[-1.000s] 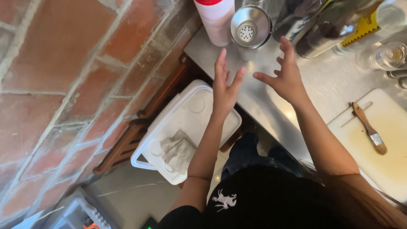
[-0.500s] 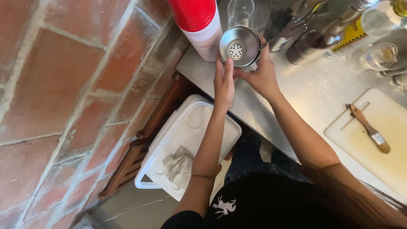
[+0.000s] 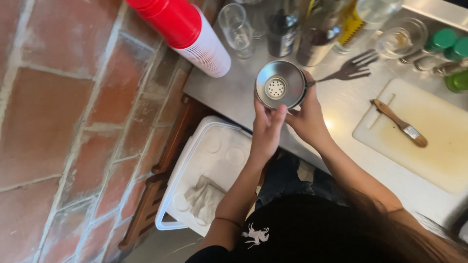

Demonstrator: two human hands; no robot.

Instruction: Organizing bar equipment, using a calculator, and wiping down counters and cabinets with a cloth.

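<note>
Left hand (image 3: 267, 127): fingers wrapped on the near-left side of the metal strainer cup (image 3: 281, 85), gripping it.
Right hand (image 3: 307, 117): clasping the cup's right side.
Strainer cup: upper centre of frame, on the steel counter (image 3: 229, 92).
Right of frame: cutting board (image 3: 438, 146) bearing a knife (image 3: 399, 123).
Upper left: stacked red cups (image 3: 187, 31).
Lower left: white cooler (image 3: 209, 165).

Brick wall (image 3: 73, 122), steel counter (image 3: 229, 90)

- A bottle (image 3: 360, 19) at the back of the table (image 3: 229, 92) carries a yellow label (image 3: 352, 30) with dark print.
- A dark label (image 3: 282, 25) wraps the dark bottle (image 3: 282, 34) left of it.
</note>
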